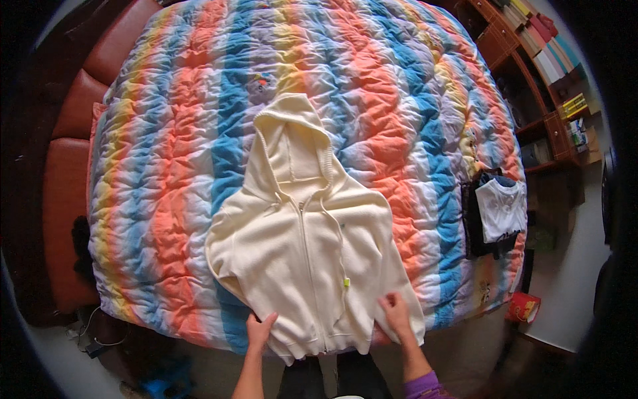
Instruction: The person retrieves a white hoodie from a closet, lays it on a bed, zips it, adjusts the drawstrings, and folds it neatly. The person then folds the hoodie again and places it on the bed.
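A cream zip-up hooded sweatshirt (279, 259) lies front up, its hood away from me and its hem near the bed's edge. The zipper (306, 249) is closed up to the neck. A drawstring with a yellow-green tag (346, 282) trails down the right side of the front. My left hand (259, 331) is at the outer edge of the left-side sleeve, near the cuff; its thumb is raised and its grip is unclear. Over the lower part of the right-side sleeve is my right hand (396, 314), fingers curled and slightly blurred; I cannot tell whether it pinches cloth.
A striped, puckered quilt (179, 149) covers the bed. Folded clothes, a white T-shirt (501, 209) on top, lie at its right edge. A reddish-brown leather headboard or backrest (70, 189) runs along the left. Wooden shelves (538, 90) and a red box (522, 306) stand right.
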Motion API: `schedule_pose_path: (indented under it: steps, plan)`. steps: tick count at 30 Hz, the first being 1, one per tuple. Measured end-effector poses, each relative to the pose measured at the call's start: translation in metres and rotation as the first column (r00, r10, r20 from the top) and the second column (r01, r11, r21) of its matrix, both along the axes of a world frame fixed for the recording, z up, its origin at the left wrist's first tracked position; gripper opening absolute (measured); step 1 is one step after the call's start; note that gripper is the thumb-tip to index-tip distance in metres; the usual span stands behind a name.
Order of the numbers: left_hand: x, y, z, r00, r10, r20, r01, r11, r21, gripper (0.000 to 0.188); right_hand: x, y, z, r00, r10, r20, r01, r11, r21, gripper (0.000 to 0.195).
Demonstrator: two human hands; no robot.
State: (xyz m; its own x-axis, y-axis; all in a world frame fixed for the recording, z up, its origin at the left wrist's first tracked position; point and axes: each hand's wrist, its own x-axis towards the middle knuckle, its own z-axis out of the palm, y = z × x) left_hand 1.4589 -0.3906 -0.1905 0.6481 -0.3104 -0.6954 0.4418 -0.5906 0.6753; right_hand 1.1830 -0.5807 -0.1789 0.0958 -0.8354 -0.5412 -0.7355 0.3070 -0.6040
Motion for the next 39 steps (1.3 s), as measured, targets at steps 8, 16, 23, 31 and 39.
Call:
schedule_pose_path:
  steps: [8, 16, 23, 31, 39]
  plan:
    - [-0.017, 0.016, -0.01, 0.963, 0.048, 0.266, -0.026, 0.996, -0.086, 0.032, 0.035, 0.009, 0.001, 0.989, 0.11, -0.095, -0.125, 0.976, -0.177, 0.034]
    - [-0.042, 0.012, 0.004, 0.997, -0.027, 0.076, 0.029, 0.999, -0.025, 0.029, 0.036, 0.031, 0.004, 0.943, 0.278, -0.183, -0.269, 0.96, 0.072, 0.037]
    - [-0.034, 0.016, 0.003, 0.811, 0.296, -0.505, -0.497, 0.804, -0.326, 0.052, 0.027, 0.052, -0.023, 0.765, -0.433, 0.477, 0.299, 0.894, 0.332, 0.033]
    - [-0.032, 0.056, -0.009, 0.644, 0.207, -0.736, -0.619, 0.707, -0.342, 0.069, 0.016, 0.047, -0.015, 0.694, -0.562, 0.45, 0.076, 0.679, 0.73, 0.05]
    - [-0.025, 0.077, -0.004, 0.78, 0.269, -0.566, -0.581, 0.646, -0.494, 0.07, 0.007, 0.045, -0.013, 0.521, -0.706, 0.479, 0.103, 0.61, 0.786, 0.053]
